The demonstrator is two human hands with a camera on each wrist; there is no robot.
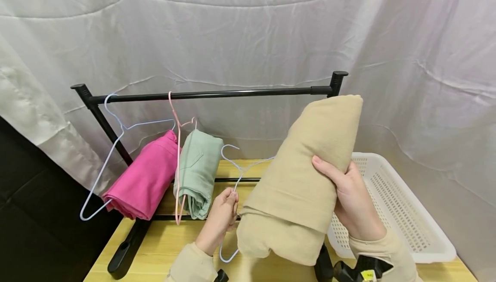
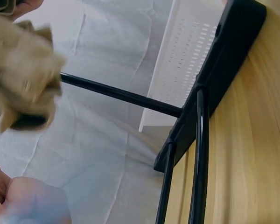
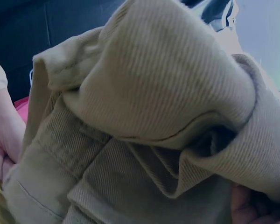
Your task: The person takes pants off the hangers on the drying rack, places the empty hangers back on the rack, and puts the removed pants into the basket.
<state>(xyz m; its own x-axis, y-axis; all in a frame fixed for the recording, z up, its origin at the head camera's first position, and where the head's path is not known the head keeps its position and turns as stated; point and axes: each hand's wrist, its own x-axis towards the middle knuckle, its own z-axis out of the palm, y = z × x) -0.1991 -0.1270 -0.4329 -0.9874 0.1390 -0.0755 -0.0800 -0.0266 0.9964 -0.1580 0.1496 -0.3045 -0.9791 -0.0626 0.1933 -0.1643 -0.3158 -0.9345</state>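
Observation:
My right hand [image 1: 358, 200] grips a folded beige garment [image 1: 298, 174] from its right side, thumb on top. The garment's folded corduroy-like layers [image 3: 163, 70] fill the right wrist view, with part of the right hand [image 3: 256, 207] at the bottom right. To the left, my left hand [image 1: 221, 217] pinches one side of a pale blue hanger [image 1: 241, 170]; the garment hides the hanger's right part. In the left wrist view the left hand [image 2: 32, 200] is at the bottom left, below the blurred garment [image 2: 23, 70].
On a black rack [image 1: 232, 94] hang a blue hanger with a pink garment [image 1: 145, 178] and a pink hanger with a mint green garment [image 1: 199, 165]. A white perforated basket [image 1: 407, 209] stands on the wooden table [image 1: 170, 247] at the right.

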